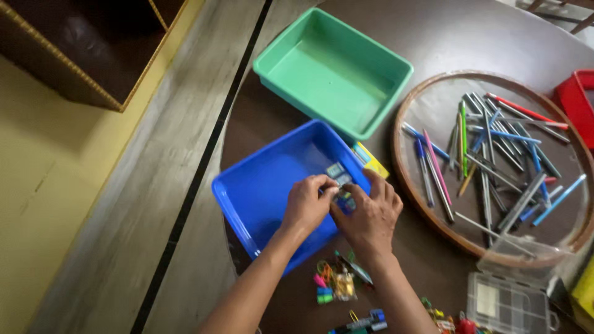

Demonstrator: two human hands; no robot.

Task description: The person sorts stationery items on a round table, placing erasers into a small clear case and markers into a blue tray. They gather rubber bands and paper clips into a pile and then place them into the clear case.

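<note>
A small yellow-and-blue box [370,159] lies on the counter [433,37], wedged between the blue tray [260,185] and the round tray's rim [396,142].

Single head-worn view, looking steeply down from above the person's own forearms, which enter from the lower edge. The left hand [306,204] and right hand [370,213] meet close to the lens near frame centre. Beyond the hands lies a green tray [272,65]; to their right, a round tray [402,111]; to their left, floor. The frame is tilted.
</note>
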